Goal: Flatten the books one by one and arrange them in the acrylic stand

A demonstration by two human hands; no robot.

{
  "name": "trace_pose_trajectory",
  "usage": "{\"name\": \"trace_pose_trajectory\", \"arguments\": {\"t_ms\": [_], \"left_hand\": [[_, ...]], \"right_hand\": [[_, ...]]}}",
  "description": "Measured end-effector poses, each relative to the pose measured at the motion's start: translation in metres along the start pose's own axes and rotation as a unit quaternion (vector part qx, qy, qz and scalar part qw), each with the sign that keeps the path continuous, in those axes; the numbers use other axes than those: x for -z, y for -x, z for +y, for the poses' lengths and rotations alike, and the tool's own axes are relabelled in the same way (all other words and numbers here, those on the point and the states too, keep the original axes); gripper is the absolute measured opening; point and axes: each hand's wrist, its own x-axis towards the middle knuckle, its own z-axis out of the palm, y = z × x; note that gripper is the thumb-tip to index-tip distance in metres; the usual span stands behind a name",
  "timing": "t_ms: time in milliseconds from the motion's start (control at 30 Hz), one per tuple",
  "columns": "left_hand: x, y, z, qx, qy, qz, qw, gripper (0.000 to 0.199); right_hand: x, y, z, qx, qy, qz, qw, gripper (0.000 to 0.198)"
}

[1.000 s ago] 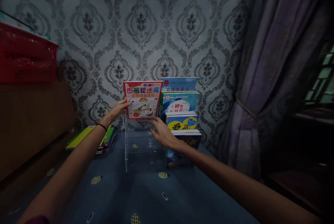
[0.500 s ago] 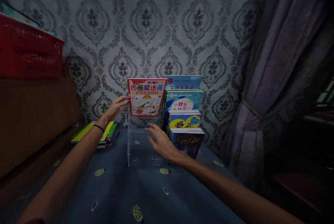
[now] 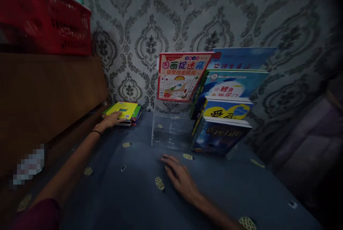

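My left hand [image 3: 111, 119], with a dark band on the wrist, reaches to a small pile of books at the far left of the table. Its fingers lie stretched out over the yellow book [image 3: 125, 109] on top. My right hand [image 3: 182, 178] hovers over the table front with its fingers apart and nothing in them. A clear acrylic book rack [image 3: 171, 126] stands beyond it. On the rack's upper left tier leans a red-bordered picture book [image 3: 182, 83]. Several books fill the right side, among them a light blue one [image 3: 238, 83] and a dark blue one [image 3: 219, 137].
A blue patterned cloth [image 3: 128, 194] covers the table. To the left, a brown wooden cabinet [image 3: 48, 94] carries a red plastic basket [image 3: 53, 22]. Patterned wallpaper [image 3: 150, 40] rises behind the rack, and a curtain [image 3: 300, 144] hangs at the right.
My left hand has left the red-bordered book's edge and moved down-left onto the yellow book. My right hand has drawn back from the rack toward me. The view has turned left.
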Motion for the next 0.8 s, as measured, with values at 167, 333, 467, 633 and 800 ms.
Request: {"name": "trace_pose_trajectory", "arguments": {"t_ms": [167, 333, 467, 633, 800], "left_hand": [[-0.008, 0.009, 0.005, 0.002, -0.066, -0.017, 0.998, 0.046], [-0.001, 0.014, 0.015, -0.004, -0.119, -0.018, 0.993, 0.036], [0.012, 0.019, 0.025, 0.001, -0.156, -0.021, 0.988, 0.037], [0.025, 0.031, 0.052, -0.007, -0.187, -0.016, 0.982, 0.04], [0.026, 0.061, 0.089, -0.044, -0.192, -0.021, 0.98, 0.049]], "right_hand": [[-0.018, 0.01, 0.02, -0.028, -0.053, 0.019, 0.998, 0.034], [-0.019, 0.008, 0.022, -0.061, -0.099, 0.031, 0.993, 0.035], [-0.018, 0.008, 0.019, -0.067, -0.112, 0.042, 0.991, 0.035], [-0.015, 0.008, 0.016, -0.068, -0.106, 0.035, 0.991, 0.036], [-0.011, 0.005, 0.009, -0.054, -0.107, 0.029, 0.992, 0.035]]}}
